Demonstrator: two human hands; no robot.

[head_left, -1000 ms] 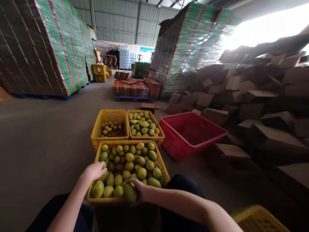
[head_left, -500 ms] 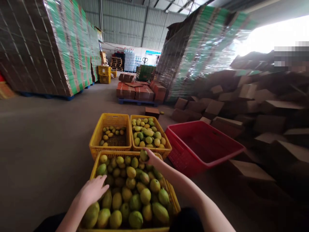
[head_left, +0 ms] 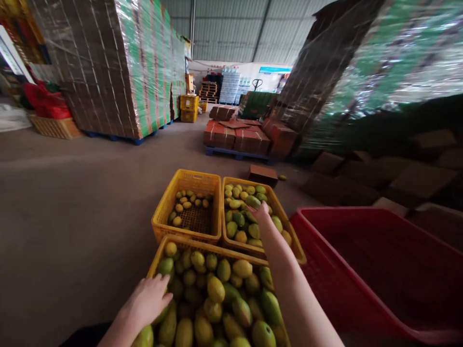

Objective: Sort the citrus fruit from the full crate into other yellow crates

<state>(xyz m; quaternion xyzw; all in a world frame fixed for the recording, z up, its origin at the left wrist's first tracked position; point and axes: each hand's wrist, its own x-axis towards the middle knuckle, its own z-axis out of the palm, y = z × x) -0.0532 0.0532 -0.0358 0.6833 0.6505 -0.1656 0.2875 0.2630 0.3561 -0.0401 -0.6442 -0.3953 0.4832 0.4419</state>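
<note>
My right hand is over the back right yellow crate, with a green papaya against its fingers and thumb. Beneath it, that crate is filled with green and yellow papayas. My left hand lies open over the left side of the front yellow crate, its fingertips near the fruit. Many larger green-yellow papayas fill this front crate. At the back left, another yellow crate has several small yellowish fruits on its floor.
A big red bin stands at the right. Flattened cartons lie on a blue pallet ahead, with a brown box before it. Wrapped carton stacks rise on both sides. Loose cardboard boxes are heaped at the right.
My right hand has moved forward with the papaya, from the front crate's far edge to over the back right crate. My left hand stays by the front crate. The view has turned right.
</note>
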